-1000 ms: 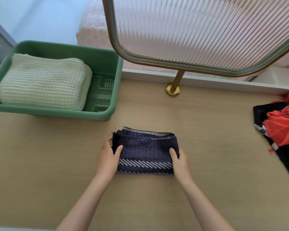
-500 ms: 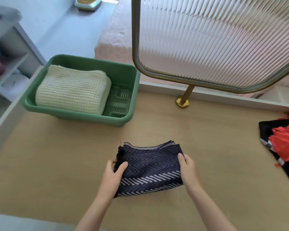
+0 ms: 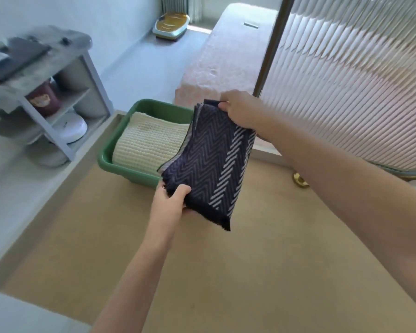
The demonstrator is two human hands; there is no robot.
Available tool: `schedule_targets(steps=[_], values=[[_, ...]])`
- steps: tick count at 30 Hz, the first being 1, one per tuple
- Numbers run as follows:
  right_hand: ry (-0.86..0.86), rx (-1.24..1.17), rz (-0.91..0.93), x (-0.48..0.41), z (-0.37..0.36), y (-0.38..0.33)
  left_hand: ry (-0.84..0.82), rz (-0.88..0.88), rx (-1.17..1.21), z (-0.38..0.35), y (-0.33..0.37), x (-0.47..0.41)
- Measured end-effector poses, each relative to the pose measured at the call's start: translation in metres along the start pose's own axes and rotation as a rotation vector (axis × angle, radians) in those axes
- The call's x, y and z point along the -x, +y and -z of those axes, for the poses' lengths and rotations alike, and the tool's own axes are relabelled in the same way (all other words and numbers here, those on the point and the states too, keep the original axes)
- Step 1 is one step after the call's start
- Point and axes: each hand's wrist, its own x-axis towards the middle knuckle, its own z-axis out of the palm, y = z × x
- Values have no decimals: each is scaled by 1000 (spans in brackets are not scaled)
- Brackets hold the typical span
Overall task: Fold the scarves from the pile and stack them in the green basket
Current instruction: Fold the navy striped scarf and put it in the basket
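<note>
Two hands hold the folded navy scarf (image 3: 209,164) up off the wooden table (image 3: 250,272), one at each end. The left hand (image 3: 169,203) grips the near lower corner, with its thumb on top and its fingers curled underneath. The right hand (image 3: 240,109) pinches the far upper edge, where the folded layers show as a thin stack. Stretched between them, the scarf hangs tilted, and its lowest corner points down over the tabletop.

The cloth is dark navy, covered in paler zigzag chevrons. A band of pale slanted dashes runs along one side, and a short dark fringe edges the bottom. It looks neatly squared, several layers thick.

From where I stand, its upper half covers the right side of the green basket (image 3: 120,164), though I cannot tell whether it touches the rim. The basket sits at the far left corner of the table and holds a folded cream scarf (image 3: 149,143) with a waffle texture, lying flat in it.

To the right rises a ribbed glass screen (image 3: 346,80), with its brass foot (image 3: 299,180) on the table. A grey shelf unit (image 3: 58,92) stands off to the left, and a pink-covered bed (image 3: 221,56) lies beyond the basket
</note>
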Motion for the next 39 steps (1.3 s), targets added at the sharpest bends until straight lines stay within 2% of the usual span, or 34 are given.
schedule_targets(steps=[2,5,8,11,13,17,20,23,25,27,29,31,32,34,36,39], values=[[-17,169,-45,-35,-12,-4,9,-49,-106,-10,3,-27],[-72,342,-122,-78,-48,7,-21,-9,-273,-25,-2,-62],[-98,365,-139,-98,-82,29,-36,59,-383,-36,-15,-87],[-19,370,-82,-97,-101,52,-30,64,-504,-41,-21,-108],[7,399,-51,-94,-108,62,-58,77,-702,-46,-20,-121],[56,498,41,-92,-127,73,-125,89,-1260,-56,-19,-136],[1,582,96,-90,-141,81,-231,150,-1471,-56,-26,-137],[-93,651,79,-89,-147,76,-312,218,-1535,-60,-23,-139],[-81,635,99,-88,-148,75,-279,196,-1566,-61,-15,-135],[-17,576,162,-84,-143,77,-103,1,-1596,-57,-8,-123],[57,553,262,-75,-138,79,30,-307,-1518,-52,-5,-112],[-37,448,202,-62,-130,74,-36,-472,-1354,-55,-10,-113],[-158,410,133,-55,-128,72,-136,-460,-1324,-57,-15,-116],[-352,522,85,-49,-127,73,-319,-311,-1421,-64,-30,-124],[-411,696,109,-48,-131,78,-395,-153,-1566,-67,-43,-135],[-408,791,124,-51,-140,77,-404,-52,-1623,-73,-46,-148]])
